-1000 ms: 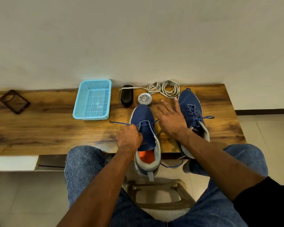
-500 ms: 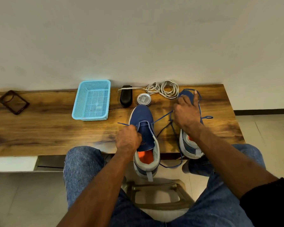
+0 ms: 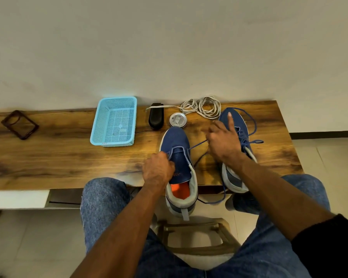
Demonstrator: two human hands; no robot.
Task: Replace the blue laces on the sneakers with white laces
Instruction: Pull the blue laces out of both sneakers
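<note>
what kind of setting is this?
Likely a home or small indoor room, not a workshop: a wooden bench against a plain wall, tiled floor, and a blue plastic basket beside sneakers.

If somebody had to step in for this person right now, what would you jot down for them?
Left hand: grips the near sneaker at its lace area.
Right hand: pinches the blue lace and draws it out to the right, index finger raised.
Far sneaker: lies to the right on the table, blue laces untied but threaded.
White laces: coiled at the table's back edge, untouched.
Done: the near sneaker's lace is mostly pulled out.
Left: finish pulling it free, unlace the far sneaker, thread white laces into both.
</note>
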